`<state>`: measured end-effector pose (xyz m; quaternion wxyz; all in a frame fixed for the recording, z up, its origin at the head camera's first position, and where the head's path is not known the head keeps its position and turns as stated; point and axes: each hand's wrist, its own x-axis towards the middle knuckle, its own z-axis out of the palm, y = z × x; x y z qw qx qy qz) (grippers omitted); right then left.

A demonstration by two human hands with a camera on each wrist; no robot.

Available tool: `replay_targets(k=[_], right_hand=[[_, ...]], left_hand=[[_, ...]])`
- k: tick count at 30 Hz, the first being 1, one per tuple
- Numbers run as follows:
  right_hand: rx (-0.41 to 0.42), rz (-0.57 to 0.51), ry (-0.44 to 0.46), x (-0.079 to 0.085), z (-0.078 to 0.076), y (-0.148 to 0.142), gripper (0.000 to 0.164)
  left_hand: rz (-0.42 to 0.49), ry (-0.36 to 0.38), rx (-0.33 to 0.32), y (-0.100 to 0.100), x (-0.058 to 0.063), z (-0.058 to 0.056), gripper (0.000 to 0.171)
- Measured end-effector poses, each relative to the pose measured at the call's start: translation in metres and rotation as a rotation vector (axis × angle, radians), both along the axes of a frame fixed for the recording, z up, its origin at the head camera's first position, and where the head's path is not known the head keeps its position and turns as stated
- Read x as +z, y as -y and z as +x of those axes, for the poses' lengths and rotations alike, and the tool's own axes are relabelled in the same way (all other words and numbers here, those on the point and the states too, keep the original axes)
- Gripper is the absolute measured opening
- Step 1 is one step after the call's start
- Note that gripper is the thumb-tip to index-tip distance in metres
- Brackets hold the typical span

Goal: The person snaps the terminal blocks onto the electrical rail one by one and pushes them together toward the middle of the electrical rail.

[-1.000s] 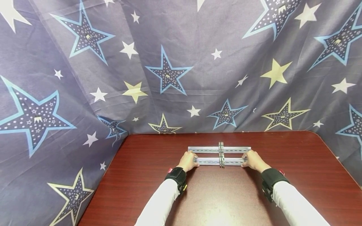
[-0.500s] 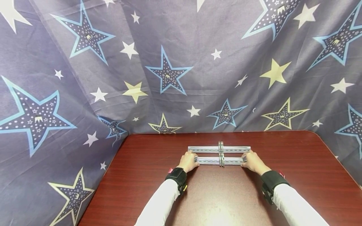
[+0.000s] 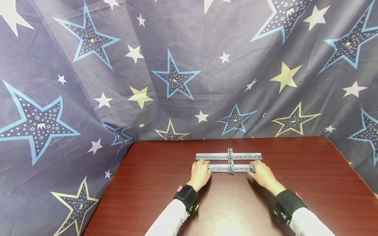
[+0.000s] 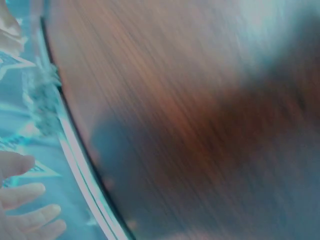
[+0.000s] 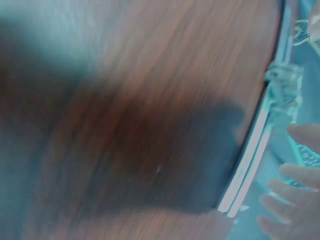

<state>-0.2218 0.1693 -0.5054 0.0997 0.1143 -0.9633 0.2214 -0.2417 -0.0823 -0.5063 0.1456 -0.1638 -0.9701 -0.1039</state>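
Two slotted metal DIN rails lie parallel across the table, the front rail (image 3: 220, 168) nearer me and the back rail (image 3: 211, 156) behind it. Slim grey-green blocks (image 3: 231, 166) sit across the front rail's middle, in line with similar blocks (image 3: 230, 153) on the back one. My left hand (image 3: 200, 173) is over the front rail's left end, hiding it; in the left wrist view its fingers (image 4: 32, 217) are spread and apart from the rail. At the right end is my right hand (image 3: 264, 177), its fingers (image 5: 295, 200) likewise spread beside the rail in the right wrist view.
The dark red wooden table (image 3: 165, 150) carries both rails. Behind it and along its sides hangs a grey-purple curtain (image 3: 189, 108) printed with stars. Black straps with small devices circle both wrists, such as the left wristband (image 3: 186, 196).
Both hands have let go of the front rail's ends, their fingers loosening. The left hand has shifted slightly right and the right wrist slightly outward and toward me. The rails lie nearly as before.
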Motion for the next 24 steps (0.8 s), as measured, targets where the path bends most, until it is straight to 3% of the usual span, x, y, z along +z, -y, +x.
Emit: replay_targets(k=[7,12,18,24], right_hand=[[0.002,0.036,-0.077,0.005,0.025,0.016,0.043],[-0.002,0.077,-0.127,0.001,0.044,0.027,0.048],[-0.016,0.071,-0.072,-0.003,0.062,0.039,0.057],[-0.009,0.076,-0.064,-0.004,0.073,0.046,0.057]], left_hand=[[0.001,-0.016,0.01,-0.014,0.008,0.026,0.038],[-0.015,-0.035,0.012,-0.019,0.004,0.046,0.044],[-0.019,-0.033,0.036,-0.021,-0.004,0.062,0.052],[-0.044,-0.024,0.03,-0.023,-0.013,0.069,0.055]])
